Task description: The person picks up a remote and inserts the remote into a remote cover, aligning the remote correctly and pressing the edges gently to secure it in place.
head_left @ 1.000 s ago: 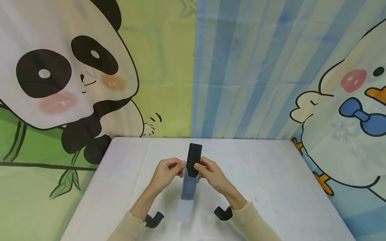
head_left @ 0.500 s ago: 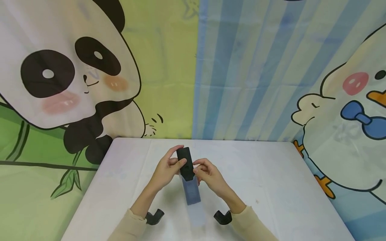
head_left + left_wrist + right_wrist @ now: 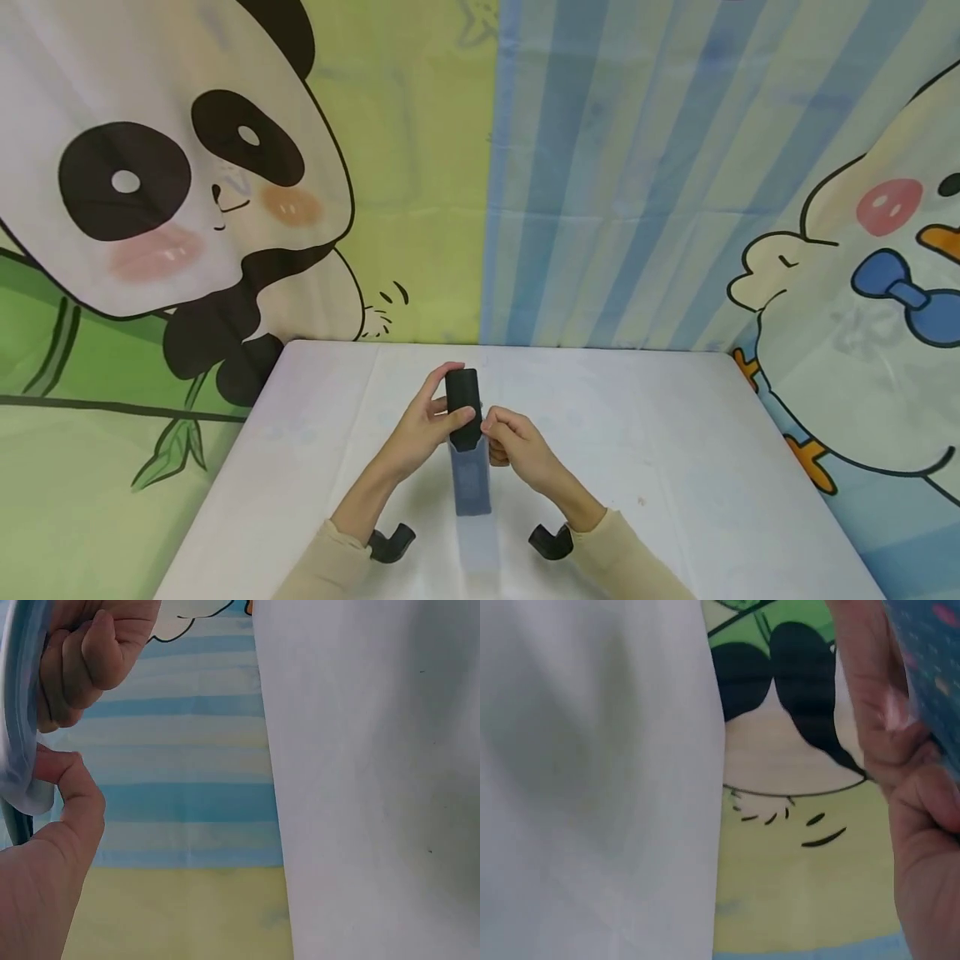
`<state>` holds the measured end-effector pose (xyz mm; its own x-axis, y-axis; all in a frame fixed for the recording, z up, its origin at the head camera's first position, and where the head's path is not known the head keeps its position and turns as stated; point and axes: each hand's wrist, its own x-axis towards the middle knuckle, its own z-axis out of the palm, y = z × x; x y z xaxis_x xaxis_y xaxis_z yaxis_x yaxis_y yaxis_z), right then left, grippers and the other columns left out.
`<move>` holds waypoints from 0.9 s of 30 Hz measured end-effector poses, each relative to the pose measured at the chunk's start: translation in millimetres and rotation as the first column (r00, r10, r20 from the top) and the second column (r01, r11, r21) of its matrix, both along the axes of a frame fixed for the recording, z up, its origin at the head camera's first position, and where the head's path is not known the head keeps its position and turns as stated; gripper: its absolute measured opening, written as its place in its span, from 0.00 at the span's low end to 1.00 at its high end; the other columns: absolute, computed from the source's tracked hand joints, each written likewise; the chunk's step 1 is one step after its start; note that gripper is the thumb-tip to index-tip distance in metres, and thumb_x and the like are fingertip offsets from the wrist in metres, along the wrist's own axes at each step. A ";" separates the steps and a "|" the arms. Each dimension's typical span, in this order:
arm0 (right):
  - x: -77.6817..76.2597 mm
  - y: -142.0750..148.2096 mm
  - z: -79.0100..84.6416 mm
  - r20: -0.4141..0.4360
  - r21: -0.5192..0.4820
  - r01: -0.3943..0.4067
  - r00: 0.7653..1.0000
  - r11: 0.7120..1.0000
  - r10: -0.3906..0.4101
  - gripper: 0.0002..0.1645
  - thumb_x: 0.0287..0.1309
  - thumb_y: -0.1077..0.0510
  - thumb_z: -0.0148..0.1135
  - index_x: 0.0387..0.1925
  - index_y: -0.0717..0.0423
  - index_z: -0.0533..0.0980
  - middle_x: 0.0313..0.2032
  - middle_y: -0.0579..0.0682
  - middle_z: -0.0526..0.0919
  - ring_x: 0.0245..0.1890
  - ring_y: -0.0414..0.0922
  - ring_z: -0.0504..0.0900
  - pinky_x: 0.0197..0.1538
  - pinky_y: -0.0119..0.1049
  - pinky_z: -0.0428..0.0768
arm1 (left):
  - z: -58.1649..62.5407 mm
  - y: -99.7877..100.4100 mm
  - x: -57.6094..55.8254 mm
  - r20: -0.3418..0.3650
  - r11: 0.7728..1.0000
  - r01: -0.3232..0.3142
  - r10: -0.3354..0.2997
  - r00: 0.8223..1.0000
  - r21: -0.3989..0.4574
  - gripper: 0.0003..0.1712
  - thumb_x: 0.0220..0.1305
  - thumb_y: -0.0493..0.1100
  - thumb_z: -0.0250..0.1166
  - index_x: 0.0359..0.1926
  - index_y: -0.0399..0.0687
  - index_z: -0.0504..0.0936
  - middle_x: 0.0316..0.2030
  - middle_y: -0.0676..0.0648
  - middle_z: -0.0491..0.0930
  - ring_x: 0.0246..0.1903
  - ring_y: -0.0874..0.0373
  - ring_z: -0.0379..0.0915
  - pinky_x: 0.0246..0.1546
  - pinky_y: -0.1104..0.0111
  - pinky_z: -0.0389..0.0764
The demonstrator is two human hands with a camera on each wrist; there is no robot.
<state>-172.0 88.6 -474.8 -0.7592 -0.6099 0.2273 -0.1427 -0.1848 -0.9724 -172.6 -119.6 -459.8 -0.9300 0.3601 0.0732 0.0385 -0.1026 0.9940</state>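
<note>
A flat black rectangular thing [image 3: 462,408] stands upright above the table, its lower part inside a translucent bluish sleeve [image 3: 471,483]. My left hand [image 3: 422,425] grips the black thing, thumb across its front and index finger at its top. At the right edge, near the sleeve's mouth, my right hand [image 3: 521,446] pinches with curled fingers; the exact contact is partly hidden. In the left wrist view, the sleeve [image 3: 19,697] shows edge-on beside the right hand's curled fingers [image 3: 94,664]. A blue surface with pinkish spots [image 3: 934,675] borders the right hand in the right wrist view.
A pale translucent strip [image 3: 477,542] shows below the bluish part. The white table [image 3: 637,433] reaches back to printed curtains [image 3: 600,208]. Black curved pieces [image 3: 393,543] jut inward beside both wrists.
My left hand has shifted from the sleeve's left edge up onto the black thing. The right thumb has left its front for the right edge. The black thing and sleeve have moved slightly left.
</note>
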 end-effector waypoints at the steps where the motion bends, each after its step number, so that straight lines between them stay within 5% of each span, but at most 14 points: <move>1: 1.0 -2.5 0.7 0.026 -0.006 0.035 0.999 0.999 -0.035 0.19 0.76 0.60 0.45 0.26 0.64 0.60 0.18 0.44 0.56 0.16 0.39 0.55 0.22 0.31 0.57 | 0.1 0.4 0.4 0.007 1.000 0.006 -0.006 1.000 0.011 0.40 0.70 0.44 0.66 0.74 0.67 0.55 0.55 0.31 0.77 0.50 0.43 0.81 0.49 0.56 0.80; 9: 0.9 -14.4 1.2 0.143 -0.049 0.235 0.964 0.971 -0.226 0.18 0.71 0.59 0.46 0.24 0.65 0.62 0.17 0.42 0.57 0.16 0.36 0.55 0.21 0.28 0.56 | -0.3 3.4 3.2 -0.005 1.000 0.007 -0.007 1.000 -0.018 0.38 0.69 0.47 0.67 0.73 0.68 0.57 0.45 0.34 0.83 0.44 0.43 0.83 0.44 0.55 0.82; 13: -0.6 -11.5 -2.0 0.140 -0.011 0.175 0.975 0.985 -0.172 0.19 0.72 0.58 0.46 0.26 0.65 0.61 0.17 0.43 0.57 0.16 0.37 0.54 0.22 0.28 0.56 | -4.6 -1.4 4.1 -0.030 0.994 -0.032 0.029 0.999 -0.109 0.38 0.68 0.51 0.68 0.73 0.69 0.59 0.41 0.39 0.85 0.40 0.46 0.85 0.43 0.57 0.82; 17: -3.2 -3.8 -5.2 0.047 0.103 0.074 0.996 0.992 -0.079 0.19 0.77 0.58 0.45 0.27 0.64 0.63 0.17 0.44 0.59 0.16 0.38 0.55 0.21 0.29 0.57 | -7.4 -5.8 2.5 -0.093 0.983 -0.071 0.056 0.994 -0.171 0.36 0.66 0.51 0.69 0.71 0.68 0.64 0.37 0.43 0.86 0.36 0.49 0.86 0.39 0.60 0.83; 22: -10.1 1.9 -5.0 -0.100 0.182 0.131 0.988 0.974 -0.114 0.10 0.76 0.59 0.51 0.37 0.62 0.69 0.21 0.49 0.68 0.17 0.41 0.66 0.21 0.31 0.69 | -5.0 -4.0 -1.7 -0.140 0.985 -0.046 0.022 0.990 -0.165 0.34 0.69 0.50 0.67 0.72 0.65 0.65 0.38 0.42 0.86 0.35 0.50 0.84 0.37 0.61 0.82; 27: -13.9 3.3 -5.3 -0.020 0.153 0.164 0.986 0.974 -0.163 0.14 0.73 0.61 0.56 0.53 0.66 0.69 0.36 0.54 0.75 0.28 0.44 0.80 0.30 0.39 0.81 | -2.1 -2.1 -3.1 -0.112 0.986 -0.038 0.020 0.993 -0.163 0.28 0.78 0.57 0.51 0.75 0.68 0.62 0.48 0.40 0.81 0.39 0.48 0.83 0.42 0.61 0.82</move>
